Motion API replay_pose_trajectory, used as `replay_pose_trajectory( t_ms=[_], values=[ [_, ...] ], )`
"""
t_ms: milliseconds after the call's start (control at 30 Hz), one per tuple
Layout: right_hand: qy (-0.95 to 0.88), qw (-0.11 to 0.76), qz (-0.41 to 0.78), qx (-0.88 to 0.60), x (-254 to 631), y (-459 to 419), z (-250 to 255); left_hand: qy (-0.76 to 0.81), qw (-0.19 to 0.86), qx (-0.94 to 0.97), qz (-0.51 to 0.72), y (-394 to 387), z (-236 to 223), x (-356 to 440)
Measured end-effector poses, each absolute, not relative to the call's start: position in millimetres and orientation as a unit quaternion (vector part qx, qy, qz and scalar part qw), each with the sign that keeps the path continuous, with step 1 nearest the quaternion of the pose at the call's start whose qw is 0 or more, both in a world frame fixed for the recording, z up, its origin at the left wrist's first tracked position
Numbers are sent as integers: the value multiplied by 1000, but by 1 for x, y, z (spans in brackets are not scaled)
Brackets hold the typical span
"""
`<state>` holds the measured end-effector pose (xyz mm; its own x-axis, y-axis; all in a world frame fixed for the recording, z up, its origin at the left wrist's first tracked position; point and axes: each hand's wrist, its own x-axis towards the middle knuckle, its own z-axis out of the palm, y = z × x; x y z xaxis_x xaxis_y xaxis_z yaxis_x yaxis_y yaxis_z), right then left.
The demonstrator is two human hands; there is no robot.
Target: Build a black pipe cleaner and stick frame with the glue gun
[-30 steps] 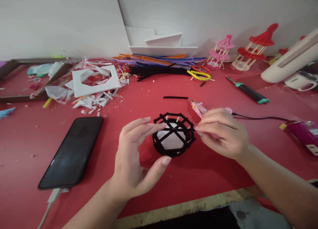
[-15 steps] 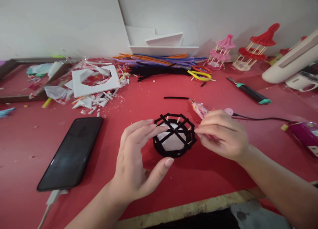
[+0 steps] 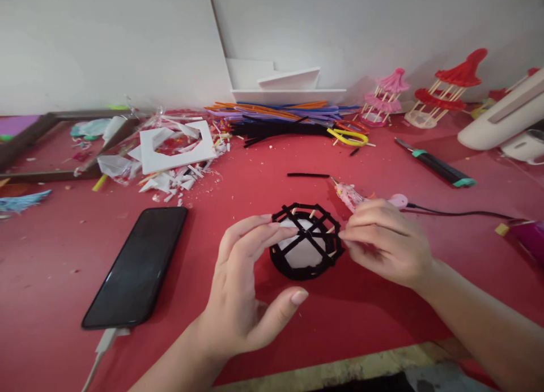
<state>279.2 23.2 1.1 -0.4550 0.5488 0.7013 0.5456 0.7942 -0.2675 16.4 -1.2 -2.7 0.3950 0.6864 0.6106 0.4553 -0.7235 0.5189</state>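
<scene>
A round black pipe-cleaner frame (image 3: 306, 274), with crossing strips on top, pale sticks and a white disc at its base, stands on the red table. My left hand (image 3: 244, 287) is open beside it, fingertips at the strips near the centre and thumb spread away in front. At the frame's right rim, my right hand (image 3: 385, 242) pinches the end of a strip between thumb and fingers; its fingertips partly hide that spot. Behind the frame lie a short black pipe-cleaner piece (image 3: 308, 175) and a pink glue gun (image 3: 349, 196), partly covered by my right hand.
A phone (image 3: 136, 267) on a cable lies at left. White foam scraps (image 3: 182, 179) and a cut-out board (image 3: 151, 160) sit behind it. Pipe cleaners (image 3: 289, 131), yellow-handled scissors (image 3: 348, 138), a cutter knife (image 3: 440, 165) and red and pink stick models (image 3: 461, 75) stand or lie farther back.
The whole view has shifted, so everything appears a little lower and farther right. Both hands keep nearly the same pose on the black frame.
</scene>
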Motion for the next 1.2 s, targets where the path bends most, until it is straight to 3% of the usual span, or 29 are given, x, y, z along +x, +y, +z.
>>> replay_pose_trajectory(
  t_ms=[1200],
  values=[
    [-855,417,32,-305,282,19,0,329,140,836,415,-2,-2,17]
  ],
)
